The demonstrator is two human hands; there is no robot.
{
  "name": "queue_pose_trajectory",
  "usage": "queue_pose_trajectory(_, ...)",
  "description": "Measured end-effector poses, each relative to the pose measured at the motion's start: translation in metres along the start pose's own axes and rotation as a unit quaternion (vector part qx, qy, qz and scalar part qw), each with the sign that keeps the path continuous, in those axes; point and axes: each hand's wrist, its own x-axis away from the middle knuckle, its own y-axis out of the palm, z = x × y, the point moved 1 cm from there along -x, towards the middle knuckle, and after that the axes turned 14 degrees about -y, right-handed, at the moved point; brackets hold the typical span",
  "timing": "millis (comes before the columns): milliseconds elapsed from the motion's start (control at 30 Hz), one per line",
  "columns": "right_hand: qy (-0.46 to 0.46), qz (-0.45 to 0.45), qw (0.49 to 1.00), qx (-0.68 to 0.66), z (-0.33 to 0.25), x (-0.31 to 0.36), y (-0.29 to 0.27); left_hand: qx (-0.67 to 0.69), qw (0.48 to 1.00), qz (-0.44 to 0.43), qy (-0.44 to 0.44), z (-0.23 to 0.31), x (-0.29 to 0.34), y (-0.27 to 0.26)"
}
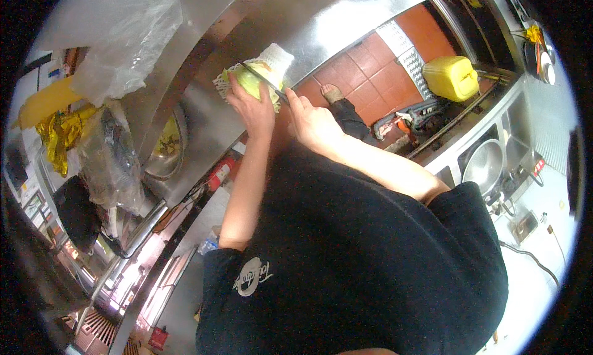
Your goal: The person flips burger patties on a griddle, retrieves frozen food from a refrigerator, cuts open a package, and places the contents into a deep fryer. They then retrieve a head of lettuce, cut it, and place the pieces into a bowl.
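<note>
Hands: two, both raised over the steel counter.
Left hand: closed around one pale green cabbage in white netting.
Right hand: gripping one knife, blade laid across the cabbage.
Floor: one yellow jug on red tiles.

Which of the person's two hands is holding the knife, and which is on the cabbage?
The right hand grips the knife, its blade angled across the pale green cabbage. The left hand grips the cabbage itself and holds no tool.
</note>
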Motion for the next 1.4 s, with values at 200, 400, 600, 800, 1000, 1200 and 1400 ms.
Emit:
queue_pose_trajectory(200, 0.04, 0.005, 0.999, -0.031, 0.011, 0.008, 0.007, 0.004, 1.0, 0.0, 0.018, -0.006, -0.006, 0.0)
queue_pose_trajectory(400, 0.023, 0.019, 0.993, -0.115, 0.02, 0.008, 0.009, 0.043, 0.999, -0.019, 0.019, -0.014, -0.017, -0.009)
queue_pose_trajectory(600, 0.025, -0.024, 0.997, -0.065, 0.035, 0.001, 0.014, 0.029, 0.998, -0.046, 0.027, -0.003, -0.022, -0.017)
queue_pose_trajectory(800, 0.032, -0.02, 0.996, -0.08, 0.054, -0.007, 0.025, 0.012, 0.998, -0.051, 0.024, 0.006, -0.023, -0.018)
queue_pose_trajectory(1000, 0.057, -0.017, 0.996, -0.061, 0.059, -0.017, 0.036, 0.018, 0.998, -0.048, 0.023, 0.003, -0.027, -0.013)
queue_pose_trajectory(1200, 0.072, -0.03, 0.996, -0.043, 0.068, -0.034, 0.05, 0.011, 0.999, -0.026, 0.026, 0.007, -0.029, -0.013)
queue_pose_trajectory(1400, 0.078, -0.047, 0.995, -0.031, 0.077, -0.04, 0.049, 0.049, 0.997, -0.054, -0.035, -0.006, -0.03, -0.012)
